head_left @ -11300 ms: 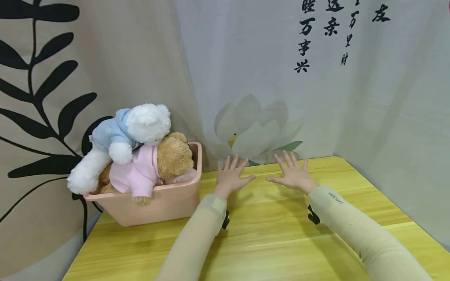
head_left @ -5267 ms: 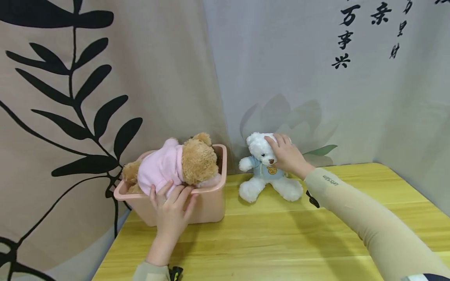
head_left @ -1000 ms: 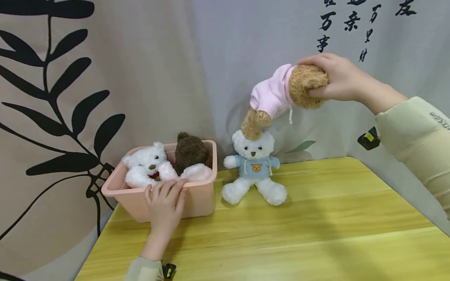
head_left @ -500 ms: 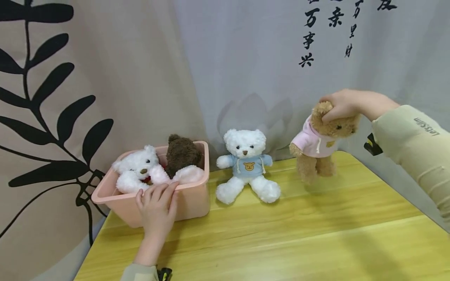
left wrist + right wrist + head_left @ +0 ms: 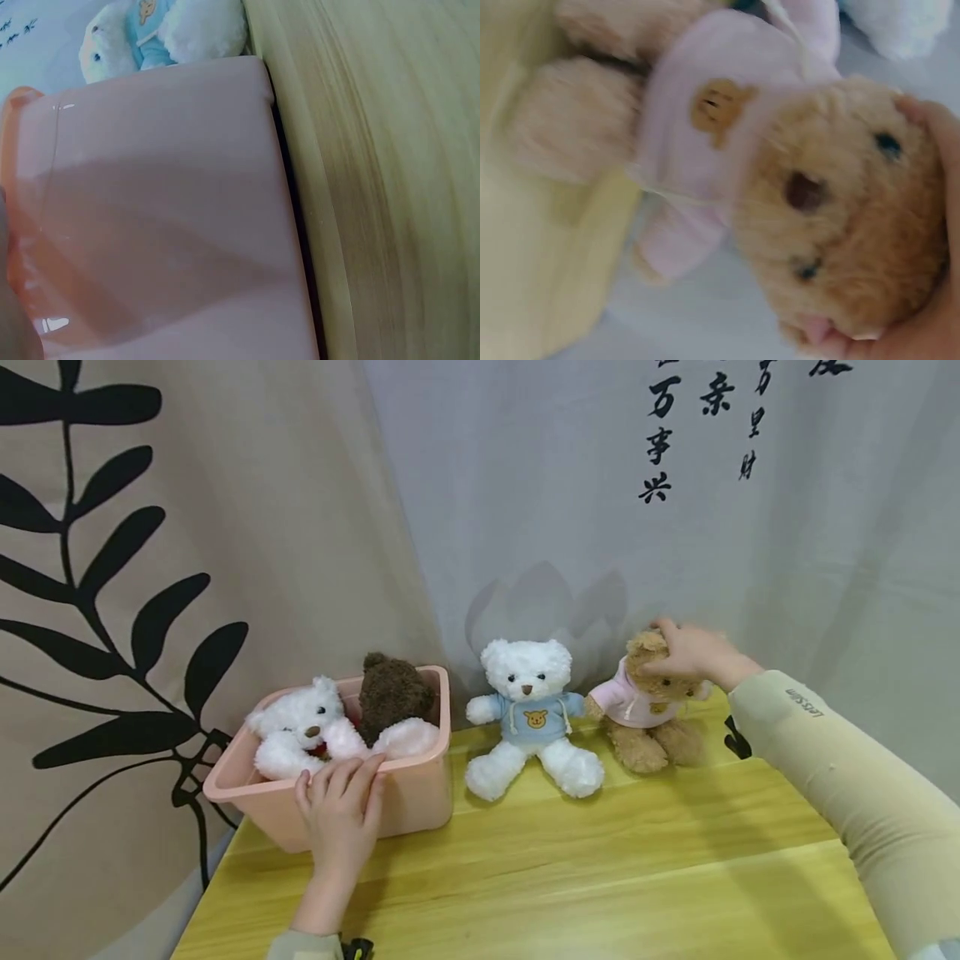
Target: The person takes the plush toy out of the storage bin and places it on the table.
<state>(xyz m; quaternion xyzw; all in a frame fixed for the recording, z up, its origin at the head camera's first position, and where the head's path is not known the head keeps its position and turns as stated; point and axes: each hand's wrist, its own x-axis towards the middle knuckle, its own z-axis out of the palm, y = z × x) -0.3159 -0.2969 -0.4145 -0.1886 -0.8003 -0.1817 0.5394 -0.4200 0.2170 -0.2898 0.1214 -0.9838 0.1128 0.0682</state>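
Observation:
My right hand (image 5: 697, 652) holds a tan teddy bear (image 5: 645, 710) in a pink hoodie by its head. The bear sits on the table at the right; in the right wrist view, fingers and thumb wrap the sides of its head. Beside it, a white teddy bear (image 5: 531, 714) in a blue hoodie sits upright, their arms close together. My left hand (image 5: 341, 818) grips the front rim of a pink plastic bin (image 5: 412, 793), its fingertips bent over the edge. Inside lie another white bear (image 5: 300, 727) and a dark brown plush (image 5: 393, 693), its face turned away.
The yellow wood-grain table (image 5: 562, 877) runs up to a grey curtain (image 5: 525, 510) at the back. Its right edge lies under my right arm. A dark plant print (image 5: 120, 610) covers the cloth on the left.
Over the last second my right hand has lowered the tan bear from above the white bear to the table at its right. My left hand stays on the bin rim.

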